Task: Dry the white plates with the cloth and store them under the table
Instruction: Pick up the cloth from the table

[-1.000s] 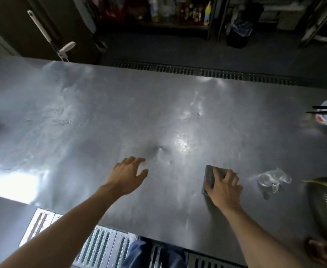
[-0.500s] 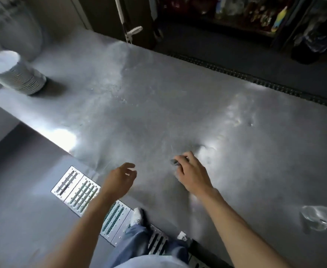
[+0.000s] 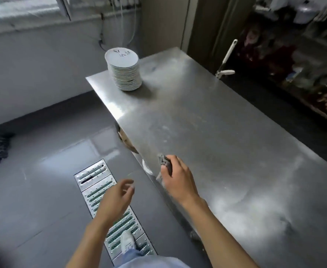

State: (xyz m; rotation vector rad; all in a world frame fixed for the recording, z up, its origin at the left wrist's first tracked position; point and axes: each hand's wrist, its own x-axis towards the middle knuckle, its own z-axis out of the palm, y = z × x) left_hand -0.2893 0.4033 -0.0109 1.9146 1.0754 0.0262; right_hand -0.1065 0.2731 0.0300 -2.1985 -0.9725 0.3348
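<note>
**What I cannot make out around the table**

My right hand (image 3: 178, 180) covers most of the grey cloth (image 3: 164, 161). Under the near edge of the table (image 3: 216, 142), only a white sliver (image 3: 146, 168) shows. The shelf goods (image 3: 294, 60) beyond the table are a blur.

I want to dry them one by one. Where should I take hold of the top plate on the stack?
Likely by the near rim of the top plate, coming from your side: it lies flat atop the stack, so only the rim offers a lip. The left hand is free; the right hand grips the cloth.
</note>
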